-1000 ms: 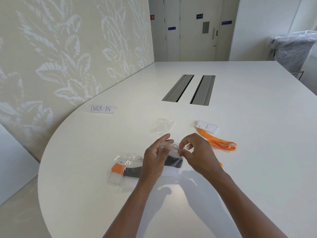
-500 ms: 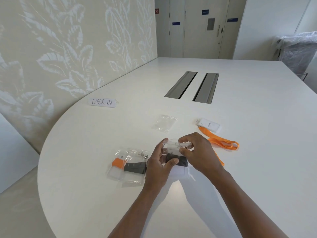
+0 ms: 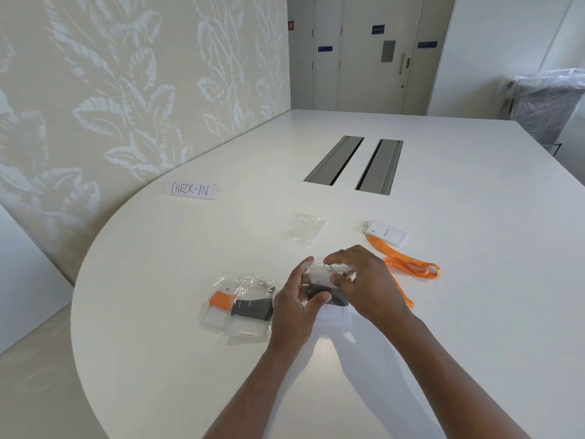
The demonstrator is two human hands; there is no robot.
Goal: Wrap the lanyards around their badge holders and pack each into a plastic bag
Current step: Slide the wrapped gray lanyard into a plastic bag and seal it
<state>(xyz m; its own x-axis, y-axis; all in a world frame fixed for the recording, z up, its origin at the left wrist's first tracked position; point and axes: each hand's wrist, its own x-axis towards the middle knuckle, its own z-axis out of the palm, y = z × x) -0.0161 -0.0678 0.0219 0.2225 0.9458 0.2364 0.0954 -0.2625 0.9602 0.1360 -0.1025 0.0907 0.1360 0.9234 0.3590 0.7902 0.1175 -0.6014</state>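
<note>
Since half a second ago, hands barely shifted. Left hand (image 3: 296, 307) and right hand (image 3: 364, 280) both pinch the clear bag (image 3: 319, 274) (dark wrapped lanyard (image 3: 326, 294) inside) above the table (image 3: 474, 280), just right of the packed bags (image 3: 240, 307); orange lanyard (image 3: 408, 264) beyond.

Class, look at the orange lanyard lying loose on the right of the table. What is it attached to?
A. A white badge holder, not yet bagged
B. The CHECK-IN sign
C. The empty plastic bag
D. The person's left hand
A: the orange lanyard is clipped to the white badge holder, which lies bare on the table, apart from the empty plastic bag.
</note>
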